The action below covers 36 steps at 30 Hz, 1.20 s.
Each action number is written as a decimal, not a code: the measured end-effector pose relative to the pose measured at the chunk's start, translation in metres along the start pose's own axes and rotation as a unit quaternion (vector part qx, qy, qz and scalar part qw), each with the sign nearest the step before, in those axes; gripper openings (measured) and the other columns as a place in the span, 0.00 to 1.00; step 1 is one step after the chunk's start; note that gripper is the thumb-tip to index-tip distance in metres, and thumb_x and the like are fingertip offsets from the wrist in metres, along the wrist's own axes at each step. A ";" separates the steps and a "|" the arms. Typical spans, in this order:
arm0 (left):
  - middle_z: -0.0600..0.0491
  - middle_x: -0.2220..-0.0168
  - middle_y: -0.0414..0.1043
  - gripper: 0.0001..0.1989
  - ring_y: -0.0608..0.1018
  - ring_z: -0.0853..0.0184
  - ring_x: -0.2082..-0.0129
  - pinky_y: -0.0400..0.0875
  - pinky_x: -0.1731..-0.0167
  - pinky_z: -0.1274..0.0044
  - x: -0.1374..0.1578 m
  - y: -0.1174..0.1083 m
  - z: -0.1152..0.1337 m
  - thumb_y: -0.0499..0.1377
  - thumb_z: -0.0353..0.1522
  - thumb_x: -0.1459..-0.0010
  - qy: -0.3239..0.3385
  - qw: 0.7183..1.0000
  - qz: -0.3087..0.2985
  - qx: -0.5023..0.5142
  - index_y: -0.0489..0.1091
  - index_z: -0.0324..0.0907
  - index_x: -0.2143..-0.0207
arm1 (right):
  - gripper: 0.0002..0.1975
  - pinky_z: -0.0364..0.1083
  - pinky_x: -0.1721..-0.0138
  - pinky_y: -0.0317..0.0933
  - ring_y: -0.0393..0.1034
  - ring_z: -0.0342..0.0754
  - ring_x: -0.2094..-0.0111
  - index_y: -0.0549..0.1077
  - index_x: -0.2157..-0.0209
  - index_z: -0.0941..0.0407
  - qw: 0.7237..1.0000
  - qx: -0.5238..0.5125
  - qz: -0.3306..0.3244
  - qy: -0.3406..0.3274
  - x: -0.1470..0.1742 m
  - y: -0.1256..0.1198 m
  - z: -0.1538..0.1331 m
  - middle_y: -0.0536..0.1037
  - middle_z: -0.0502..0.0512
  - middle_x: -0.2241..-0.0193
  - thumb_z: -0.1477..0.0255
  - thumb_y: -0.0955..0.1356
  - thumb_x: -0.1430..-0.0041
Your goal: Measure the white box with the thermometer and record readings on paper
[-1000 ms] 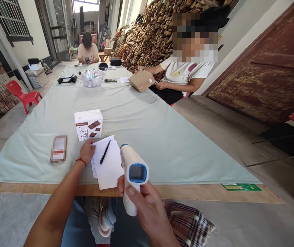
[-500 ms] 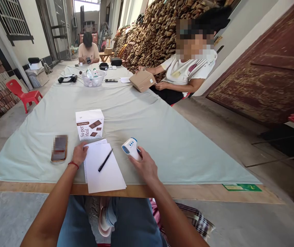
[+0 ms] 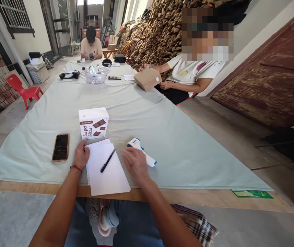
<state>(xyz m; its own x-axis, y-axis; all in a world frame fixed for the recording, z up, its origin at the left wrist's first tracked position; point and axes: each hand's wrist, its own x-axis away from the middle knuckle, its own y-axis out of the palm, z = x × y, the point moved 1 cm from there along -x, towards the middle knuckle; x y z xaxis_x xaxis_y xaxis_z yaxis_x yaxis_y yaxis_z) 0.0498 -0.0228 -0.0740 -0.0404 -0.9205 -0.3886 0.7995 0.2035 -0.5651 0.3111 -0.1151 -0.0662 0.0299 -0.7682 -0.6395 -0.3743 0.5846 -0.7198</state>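
On the tablecloth in front of me lies a stack of white paper (image 3: 104, 181) with a black pen (image 3: 108, 160) resting slantwise on it. My left hand (image 3: 81, 156) is closed at the stack's upper left edge, thumb against the sheets. Just past the paper's right side hovers my right hand (image 3: 136, 166), empty, its fingers apart and a little blurred. A white and blue infrared thermometer (image 3: 150, 160) lies on the cloth behind that hand, which partly covers it. Beyond the paper stands a white "Super Meal" box (image 3: 94, 122). A phone (image 3: 60, 147) lies left of my left hand.
A clear plastic basin (image 3: 96, 75) with bottles stands farther up the table (image 3: 67, 92), near a black headset (image 3: 69, 75). At the right, a seated person holds a cardboard box (image 3: 148, 78). Another person (image 3: 91, 44) sits at the far end. A red chair (image 3: 24, 91) stands left.
My right hand has let go of the thermometer, which now lies on the cloth, and has moved left toward the paper. My left hand stays at the paper's edge. The view has shifted slightly.
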 end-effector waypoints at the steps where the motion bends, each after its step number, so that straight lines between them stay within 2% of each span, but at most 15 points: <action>1: 0.50 0.62 0.75 0.18 0.73 0.69 0.73 0.74 0.63 0.72 0.000 0.000 0.000 0.56 0.26 0.45 -0.006 1.000 0.001 0.004 0.68 0.37 0.50 | 0.14 0.52 0.53 0.58 0.65 0.53 0.55 0.75 0.54 0.52 0.999 -0.017 -0.018 -0.028 -0.001 0.005 -0.009 0.73 0.59 0.57 0.74 0.62 0.37; 4: 0.49 0.61 0.76 0.18 0.73 0.69 0.73 0.74 0.62 0.72 0.002 0.000 0.001 0.56 0.26 0.45 -0.011 1.000 0.000 0.007 0.69 0.38 0.51 | 0.22 0.52 0.54 0.57 0.64 0.52 0.56 0.76 0.53 0.50 0.997 -0.023 -0.057 -0.057 -0.001 0.021 -0.025 0.73 0.59 0.56 0.83 0.61 0.42; 7: 0.49 0.60 0.76 0.16 0.75 0.67 0.69 0.74 0.61 0.71 0.003 -0.002 0.005 0.55 0.26 0.44 -0.001 1.000 0.000 -0.009 0.71 0.40 0.53 | 0.24 0.51 0.55 0.56 0.63 0.51 0.58 0.77 0.54 0.47 0.995 -0.013 -0.073 -0.070 -0.002 0.032 -0.025 0.73 0.57 0.58 0.85 0.62 0.44; 12: 0.50 0.62 0.78 0.15 0.77 0.63 0.63 0.73 0.56 0.68 0.002 -0.005 0.010 0.57 0.24 0.45 0.011 0.997 -0.014 -0.069 0.75 0.41 0.56 | 0.16 0.49 0.56 0.54 0.63 0.48 0.64 0.78 0.60 0.49 0.986 -0.011 -0.095 -0.133 -0.013 0.030 -0.017 0.73 0.54 0.65 0.81 0.64 0.40; 16: 0.51 0.61 0.80 0.14 0.79 0.63 0.61 0.73 0.54 0.69 0.002 -0.005 0.010 0.57 0.25 0.45 -0.015 0.998 -0.040 -0.042 0.76 0.43 0.56 | 0.10 0.48 0.58 0.55 0.64 0.48 0.66 0.75 0.63 0.52 0.980 -0.024 -0.114 -0.159 -0.021 0.021 -0.015 0.74 0.54 0.68 0.77 0.63 0.37; 18: 0.52 0.61 0.80 0.14 0.80 0.64 0.61 0.74 0.55 0.70 0.003 -0.004 0.010 0.57 0.26 0.43 -0.035 0.998 -0.050 -0.021 0.76 0.44 0.56 | 0.09 0.48 0.60 0.57 0.66 0.49 0.65 0.73 0.62 0.53 0.986 -0.051 -0.088 -0.133 -0.020 0.018 -0.015 0.74 0.54 0.68 0.75 0.61 0.35; 20: 0.52 0.61 0.80 0.13 0.80 0.63 0.61 0.74 0.55 0.69 0.004 -0.003 0.010 0.57 0.28 0.43 -0.047 0.997 -0.054 -0.017 0.76 0.44 0.57 | 0.07 0.48 0.61 0.60 0.68 0.49 0.66 0.70 0.62 0.54 0.992 -0.099 -0.026 -0.074 -0.016 0.016 -0.015 0.74 0.54 0.69 0.72 0.61 0.35; 23: 0.52 0.61 0.80 0.12 0.80 0.63 0.61 0.74 0.55 0.69 0.005 -0.002 0.010 0.58 0.28 0.43 -0.049 0.997 -0.059 -0.017 0.76 0.44 0.57 | 0.06 0.49 0.62 0.64 0.70 0.50 0.67 0.67 0.67 0.53 0.985 -0.153 0.080 0.025 -0.009 0.017 -0.015 0.74 0.54 0.70 0.67 0.62 0.37; 25: 0.51 0.62 0.79 0.12 0.79 0.63 0.62 0.74 0.56 0.70 0.004 -0.001 0.010 0.58 0.28 0.44 -0.041 0.997 -0.065 -0.016 0.76 0.43 0.57 | 0.07 0.50 0.60 0.66 0.71 0.50 0.66 0.66 0.68 0.53 0.978 -0.153 0.118 0.076 -0.007 0.020 -0.013 0.74 0.55 0.70 0.65 0.62 0.38; 29: 0.51 0.63 0.78 0.14 0.77 0.63 0.62 0.73 0.57 0.70 0.003 -0.004 0.014 0.58 0.26 0.45 -0.003 0.996 -0.078 -0.043 0.74 0.42 0.56 | 0.14 0.52 0.59 0.67 0.72 0.51 0.63 0.70 0.59 0.56 0.966 -0.184 0.117 0.136 -0.007 0.022 -0.008 0.76 0.57 0.66 0.63 0.60 0.36; 33: 0.48 0.65 0.76 0.11 0.75 0.60 0.61 0.70 0.56 0.67 0.000 -0.009 0.028 0.54 0.24 0.44 0.045 0.991 -0.095 -0.086 0.75 0.41 0.63 | 0.19 0.53 0.58 0.68 0.72 0.50 0.63 0.69 0.51 0.57 0.951 -0.238 0.097 0.174 -0.006 0.022 -0.003 0.76 0.57 0.64 0.61 0.58 0.34; 36: 0.49 0.67 0.75 0.09 0.75 0.61 0.63 0.69 0.57 0.67 -0.005 -0.009 0.040 0.54 0.25 0.43 -0.002 0.997 -0.073 -0.024 0.74 0.41 0.67 | 0.22 0.53 0.58 0.68 0.71 0.50 0.63 0.68 0.48 0.58 0.946 -0.236 0.119 0.185 -0.006 0.021 -0.002 0.75 0.58 0.64 0.60 0.56 0.34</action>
<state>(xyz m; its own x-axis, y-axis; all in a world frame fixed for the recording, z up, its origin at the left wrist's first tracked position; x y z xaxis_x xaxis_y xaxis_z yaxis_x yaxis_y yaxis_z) 0.0669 -0.0340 -0.0375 -0.1513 -0.9430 -0.2963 0.7563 0.0826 -0.6490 0.3011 -0.0989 -0.0770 -0.4019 -0.7190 -0.5671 -0.7048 0.6382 -0.3096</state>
